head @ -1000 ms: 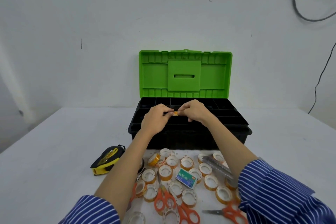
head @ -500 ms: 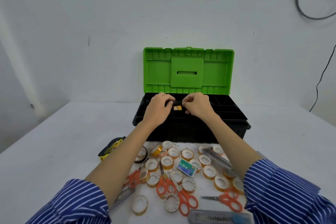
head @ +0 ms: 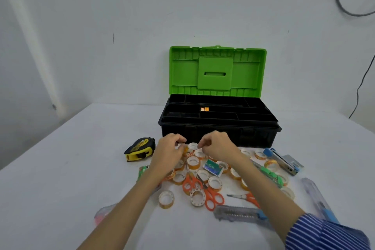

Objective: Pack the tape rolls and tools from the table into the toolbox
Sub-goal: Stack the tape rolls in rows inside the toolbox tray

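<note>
Before the open toolbox (head: 219, 128), both hands (head: 194, 149) hover over tape rolls (head: 193, 163) — fingers curled, grip unclear

1 toolbox (head: 219, 134); 1 tape measure (head: 140, 149); 3 scissors (head: 211, 195); 1 stapler (head: 284, 159); 2 hands (head: 168, 153).

wall (head: 121, 16): white, scuffed | table (head: 60, 168): white | cables (head: 361, 79): 2, dark, right wall | light: even
</note>
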